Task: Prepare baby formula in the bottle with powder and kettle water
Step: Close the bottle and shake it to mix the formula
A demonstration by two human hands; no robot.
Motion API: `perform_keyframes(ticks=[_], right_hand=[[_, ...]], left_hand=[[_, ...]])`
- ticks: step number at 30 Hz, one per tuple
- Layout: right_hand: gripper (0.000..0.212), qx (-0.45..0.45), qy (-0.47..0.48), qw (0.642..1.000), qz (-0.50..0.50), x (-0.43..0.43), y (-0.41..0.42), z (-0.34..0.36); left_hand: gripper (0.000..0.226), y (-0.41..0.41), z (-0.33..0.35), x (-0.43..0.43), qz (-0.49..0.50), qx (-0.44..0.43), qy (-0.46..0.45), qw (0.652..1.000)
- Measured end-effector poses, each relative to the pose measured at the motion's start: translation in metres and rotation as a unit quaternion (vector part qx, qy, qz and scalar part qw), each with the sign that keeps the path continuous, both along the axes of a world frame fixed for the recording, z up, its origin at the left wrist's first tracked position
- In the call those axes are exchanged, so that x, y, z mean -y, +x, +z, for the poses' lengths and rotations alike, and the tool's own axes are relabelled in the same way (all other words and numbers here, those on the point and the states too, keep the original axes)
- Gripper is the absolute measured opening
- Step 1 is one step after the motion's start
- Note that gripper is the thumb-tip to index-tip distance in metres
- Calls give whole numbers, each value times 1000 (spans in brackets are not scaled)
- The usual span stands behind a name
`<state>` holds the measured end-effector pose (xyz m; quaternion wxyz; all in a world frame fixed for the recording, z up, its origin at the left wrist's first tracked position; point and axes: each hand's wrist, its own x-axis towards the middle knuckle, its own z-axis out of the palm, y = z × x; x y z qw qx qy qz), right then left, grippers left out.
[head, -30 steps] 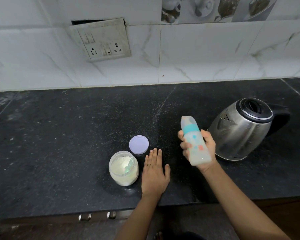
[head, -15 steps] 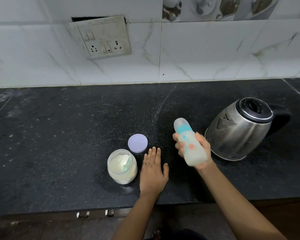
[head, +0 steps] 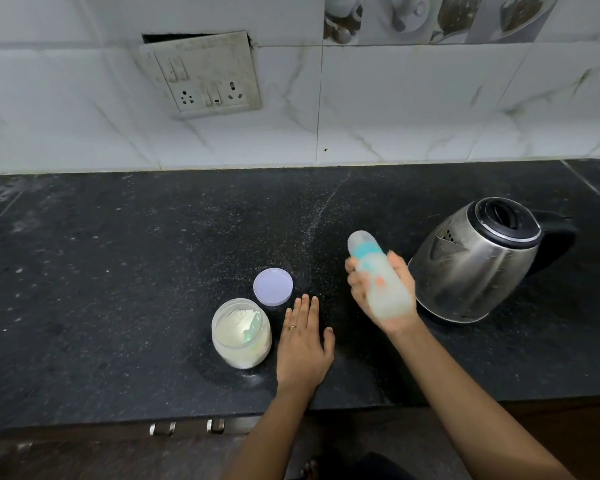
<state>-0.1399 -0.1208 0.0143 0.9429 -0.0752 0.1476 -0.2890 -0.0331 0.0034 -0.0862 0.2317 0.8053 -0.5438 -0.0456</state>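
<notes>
fingers (head: 353, 284) of the right hand (head: 404, 285) curl round the bottle (head: 381, 289) at mid-body. it's capped, tilted, milky inside, blurred, held above the counter (head: 118, 271) just beside the kettle (head: 475, 261). left hand (head: 303, 344) lies flat, fingers straight, holding nothing, next to the open jar (head: 241, 336) and lid (head: 273, 286). bottle looks light, smooth plastic, possibly slick; gripping below the teal collar seems safest.

The baby bottle (head: 381, 282) is motion-blurred, markings illegible. The palm of the right hand (head: 405, 282) is hidden behind it.
</notes>
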Motion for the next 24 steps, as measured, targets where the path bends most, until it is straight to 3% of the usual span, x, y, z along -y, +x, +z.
perform_keyframes(ticks=[3, 5, 7, 9, 12, 15, 18, 21, 24], right_hand=[[71, -41, -58, 997, 8, 0, -3, 2], [81, -10, -17, 1000, -6, 1, -5, 0], [74, 9, -22, 1000, 6, -1, -7, 8], [67, -16, -55, 998, 24, -1, -7, 16], [78, -27, -49, 998, 7, -2, -5, 28], [76, -51, -67, 996, -21, -2, -4, 42], [86, -14, -134, 990, 46, -1, -11, 41], [84, 84, -234, 964, 97, -2, -15, 46], [68, 95, -152, 981, 74, 2, -8, 53]], left_hand=[[60, 0, 0, 0, 0, 1, 3, 1000], [60, -1, -1, 1, 1, 4, 1, 1000], [60, 0, 0, 1, 1, 5, -1, 1000], [61, 0, -1, 1, 4, 4, 4, 1000], [61, 0, 0, 1, 3, 8, 7, 1000], [61, 0, 0, 1, 3, 9, 9, 1000], [61, 0, 0, 1, 3, 5, 11, 1000], [61, 0, 0, 1, 0, 5, 5, 1000], [61, 0, -1, 1, 1, 7, 4, 1000]])
